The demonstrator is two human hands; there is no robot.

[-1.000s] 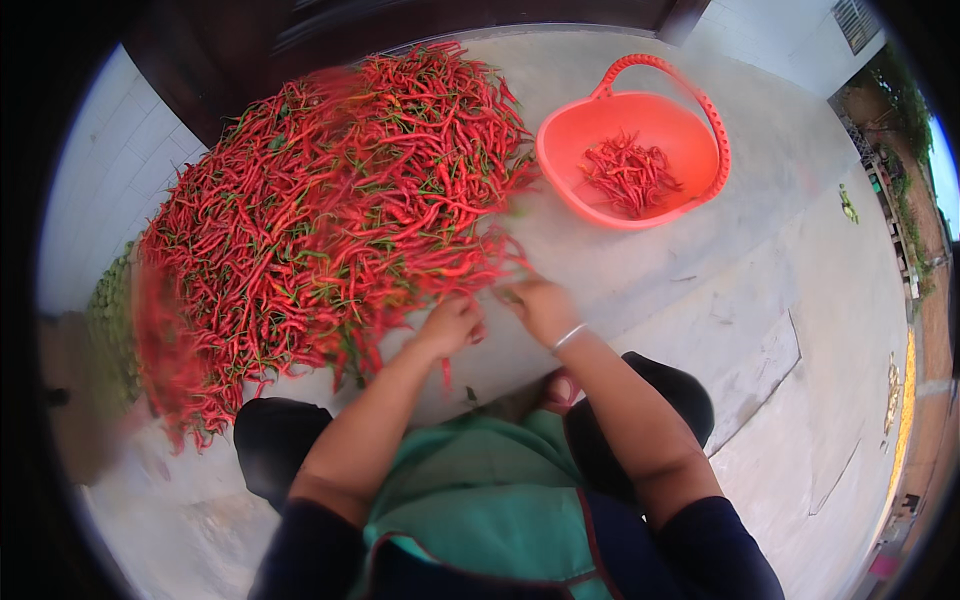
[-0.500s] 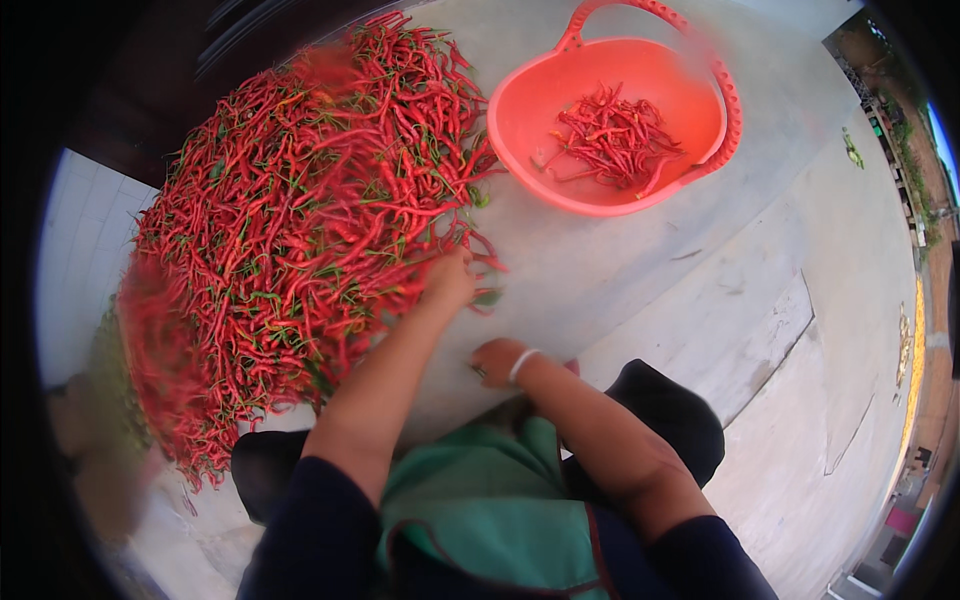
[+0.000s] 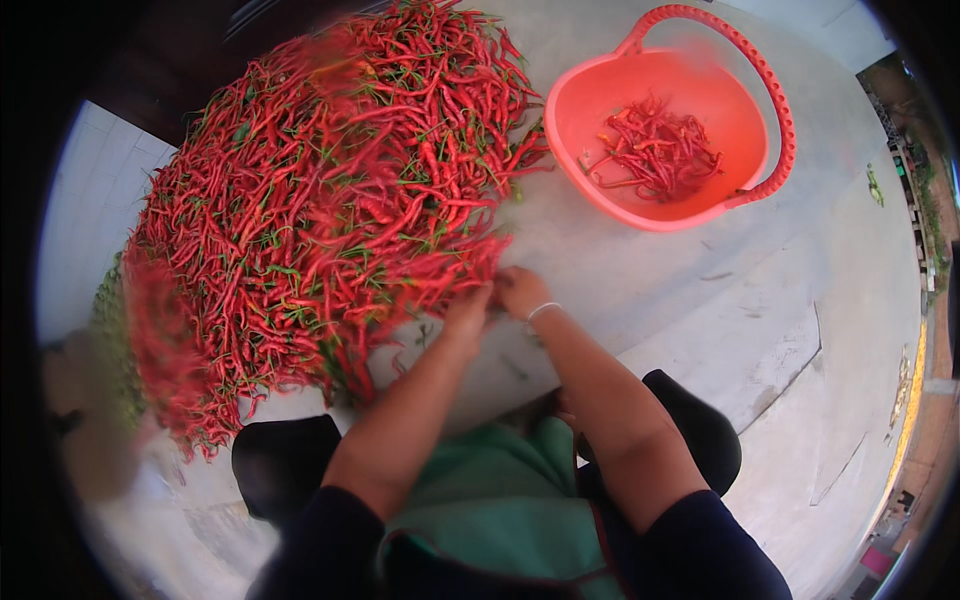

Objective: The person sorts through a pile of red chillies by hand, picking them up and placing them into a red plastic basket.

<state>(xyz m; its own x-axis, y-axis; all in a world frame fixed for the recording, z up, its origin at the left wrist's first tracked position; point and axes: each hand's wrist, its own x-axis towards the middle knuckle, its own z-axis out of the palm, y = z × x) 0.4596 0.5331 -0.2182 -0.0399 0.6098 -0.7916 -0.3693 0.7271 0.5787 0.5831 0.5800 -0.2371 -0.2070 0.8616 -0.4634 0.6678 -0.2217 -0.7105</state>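
Note:
A large heap of long red chili peppers [image 3: 330, 210] with green stems spreads over the floor at the left. At its near right edge my left hand [image 3: 468, 312] is closed on some chili peppers, partly hidden behind its fingers. My right hand [image 3: 521, 292], with a white band at the wrist, meets it there. Its fingers are bent and pressed together close to the left fingertips; what they pinch is too small to make out. Beyond my hands, to the right, stands a coral-red plastic basket [image 3: 570, 120] with a raised handle, holding a small pile of red chili peppers [image 3: 660, 150].
The pale concrete floor [image 3: 700, 320] has cracks and a few scattered green bits. My knees, in black, flank the green apron [image 3: 490, 470]. A dark panel [image 3: 150, 90] stands behind the heap, and a yellow strip [image 3: 905, 400] runs along the far right.
My right hand has moved forward and up to meet the left at the heap's edge. My left hand has drawn back slightly. The view has shifted, so basket and heap sit farther right.

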